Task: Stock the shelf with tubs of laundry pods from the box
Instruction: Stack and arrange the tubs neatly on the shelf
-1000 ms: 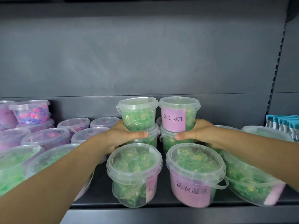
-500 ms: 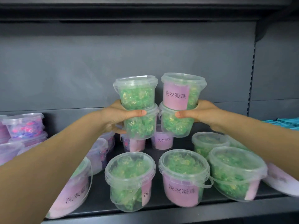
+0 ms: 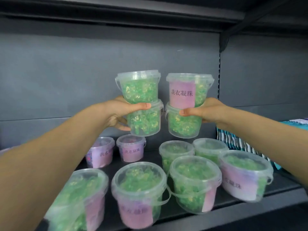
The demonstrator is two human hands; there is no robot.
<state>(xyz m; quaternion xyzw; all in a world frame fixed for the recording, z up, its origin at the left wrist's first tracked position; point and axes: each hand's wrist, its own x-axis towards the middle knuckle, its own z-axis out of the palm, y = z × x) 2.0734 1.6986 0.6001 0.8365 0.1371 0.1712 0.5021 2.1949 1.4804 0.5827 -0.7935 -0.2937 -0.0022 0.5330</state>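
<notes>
A: Starting at the left end of the shelf (image 3: 241, 212), what stands there?

B: Two small pink-pod tubs (image 3: 100, 152) at the rear of the shelf. Along its front edge runs a row of bigger green-pod tubs (image 3: 138, 194). All are clear thin plastic, round and tapered, with snap lids, loop handles and pale pink paper labels.

A: And above the shelf?

B: The left hand (image 3: 120, 112) holds the left stack (image 3: 143, 120), two green-pod tubs, clear of the shelf. The thumb lies across the front where the upper tub sits on the lower lid, and the fingers curl behind. Gripping at that join probably pins both tubs, so the smooth top one cannot slide off.

A: The right hand (image 3: 206, 112)?

B: It mirrors that, wrapped round the right stack (image 3: 183, 124), just beside the first. Whether the stacks touch is unclear. Its upper label faces forward, likely so shoppers can read it.

A: Where might they go?

B: Bare deck shows at the rear of the shelf, below the stacks. Blue-and-white packets (image 3: 241, 144) fill the shelf's right end. The box is out of view.
</notes>
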